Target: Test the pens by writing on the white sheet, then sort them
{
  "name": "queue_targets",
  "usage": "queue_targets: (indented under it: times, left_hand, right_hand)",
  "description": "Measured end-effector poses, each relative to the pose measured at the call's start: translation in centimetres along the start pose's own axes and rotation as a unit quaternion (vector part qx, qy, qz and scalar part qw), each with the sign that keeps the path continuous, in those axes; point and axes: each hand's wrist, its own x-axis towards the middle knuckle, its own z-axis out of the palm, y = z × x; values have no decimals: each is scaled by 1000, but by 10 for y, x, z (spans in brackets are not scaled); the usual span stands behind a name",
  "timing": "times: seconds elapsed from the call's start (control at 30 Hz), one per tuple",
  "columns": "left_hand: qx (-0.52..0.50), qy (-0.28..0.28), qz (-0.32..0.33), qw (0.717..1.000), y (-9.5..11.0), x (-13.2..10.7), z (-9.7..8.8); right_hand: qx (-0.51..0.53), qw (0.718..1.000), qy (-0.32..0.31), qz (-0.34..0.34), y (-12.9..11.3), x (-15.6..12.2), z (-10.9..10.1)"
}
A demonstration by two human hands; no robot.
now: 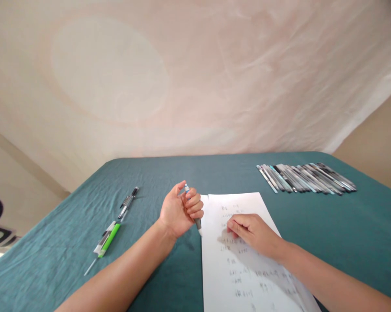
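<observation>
Nearest me, the person's two bare forearms came in over the table (pixel 163 171), one from each lower corner, slanting inward. The paper (pixel 215 268) ran from the near edge up between them, its rows of handwriting too blurred to read. The right forearm crossed its lower right side, and with the hand it covered part of the lines and threw a shadow over others.

The right hand (pixel 255 234) lay back-up over the sheet, fingers bent loosely under and pointing left; whether it pinched anything beneath, I couldn't tell. The left hand (pixel 181 210) was turned palm up just left of the sheet, its fingers curled round a pen (pixel 198 223) and its thumb up by the blue-and-white end. The pen slanted, grey grip and pale tip poking out below the fist near the paper's left edge; the fingers hid its middle.

Off to the left, well apart from that hand, a thin refill (pixel 90 266) stuck out toward the near side by a green tube (pixel 109 240) and a clear piece (pixel 103 239). A little beyond them lay a black-ended pen (pixel 129 203). Farther off on the right, a row of pens (pixel 306 178) lay side by side, clear of both arms. Behind the table's far edge rose a pale sheet (pixel 215 78).
</observation>
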Motion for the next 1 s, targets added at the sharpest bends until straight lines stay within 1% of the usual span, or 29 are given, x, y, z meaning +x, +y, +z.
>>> queue_targets:
  times: [0.13,0.4,0.63,1.0]
  left_hand:
    - [-25,17,2,1000,-1,0,-2]
    - [-33,-1,-12,999,-2,1,1]
    - [-22,11,-19,1000,-1,-1,4]
    - [-28,-15,-33,999,-1,1,1]
  right_hand:
    - [7,1000,-2,9,0,1,1]
    - [6,1000,-1,5,-1,1,1]
    - [7,1000,-1,3,1,2,1]
    - [11,1000,-3,4,1,1,1]
